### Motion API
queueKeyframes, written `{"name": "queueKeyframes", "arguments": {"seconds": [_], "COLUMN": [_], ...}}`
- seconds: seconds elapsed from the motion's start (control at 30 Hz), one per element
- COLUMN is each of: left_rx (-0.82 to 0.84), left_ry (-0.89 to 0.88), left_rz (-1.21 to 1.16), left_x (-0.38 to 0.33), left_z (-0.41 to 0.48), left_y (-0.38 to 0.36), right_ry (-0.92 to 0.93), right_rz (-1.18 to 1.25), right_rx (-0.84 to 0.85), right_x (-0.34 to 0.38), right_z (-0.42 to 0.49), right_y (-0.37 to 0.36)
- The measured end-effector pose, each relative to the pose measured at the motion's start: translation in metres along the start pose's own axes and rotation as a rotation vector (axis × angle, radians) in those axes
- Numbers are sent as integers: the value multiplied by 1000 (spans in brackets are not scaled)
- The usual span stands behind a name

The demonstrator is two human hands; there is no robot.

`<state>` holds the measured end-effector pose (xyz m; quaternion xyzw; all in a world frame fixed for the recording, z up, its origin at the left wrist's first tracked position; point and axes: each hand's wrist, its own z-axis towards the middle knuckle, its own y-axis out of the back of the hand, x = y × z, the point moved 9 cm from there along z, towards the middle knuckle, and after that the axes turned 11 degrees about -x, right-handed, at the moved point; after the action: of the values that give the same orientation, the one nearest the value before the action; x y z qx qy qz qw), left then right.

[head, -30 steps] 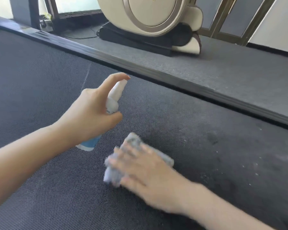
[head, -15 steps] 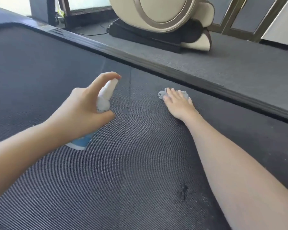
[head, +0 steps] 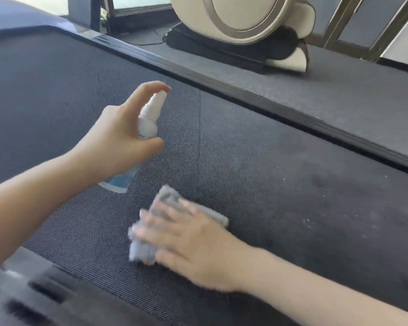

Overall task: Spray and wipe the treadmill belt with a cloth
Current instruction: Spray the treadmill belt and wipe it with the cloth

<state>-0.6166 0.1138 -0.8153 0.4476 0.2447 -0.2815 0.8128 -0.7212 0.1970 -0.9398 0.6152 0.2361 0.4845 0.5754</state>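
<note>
The dark woven treadmill belt [head: 257, 147] fills most of the view. My left hand [head: 118, 140] grips a small spray bottle [head: 149, 121] with a white top and blue liquid at its base; the index finger lies over the nozzle, which points out across the belt. My right hand [head: 193, 241] presses flat on a folded grey cloth [head: 165, 201] lying on the belt near the front edge. The hand is blurred by motion. Pale specks and a darker patch mark the belt to the right [head: 316, 220].
A black side rail [head: 292, 114] borders the belt's far edge, with grey floor matting [head: 339, 90] beyond. A beige and black machine [head: 245, 31] stands on that floor. The treadmill's near plastic edge with slots [head: 33, 300] is at the bottom left.
My right hand has drawn the cloth back from the far side of the belt to the near side. My left hand and the bottle have kept their pose.
</note>
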Motion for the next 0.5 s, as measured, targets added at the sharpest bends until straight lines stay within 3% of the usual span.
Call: {"name": "queueKeyframes", "arguments": {"seconds": [0.13,0.23,0.4,0.5], "left_rx": [-8,13,57,71], "left_ry": [-8,-13,-19,-20], "left_rz": [-11,-4,10,31], "left_x": [-1,2,3,4], "left_z": [-6,-9,-16,-21], "left_y": [4,1,-3,0], "right_ry": [14,55,-428,-822], "right_rz": [-297,-192,-174,-242], "right_rx": [13,-2,-222,-210], "right_x": [5,-7,-144,-256], "right_z": [-62,-78,-43,-55], "right_y": [-9,0,55,80]}}
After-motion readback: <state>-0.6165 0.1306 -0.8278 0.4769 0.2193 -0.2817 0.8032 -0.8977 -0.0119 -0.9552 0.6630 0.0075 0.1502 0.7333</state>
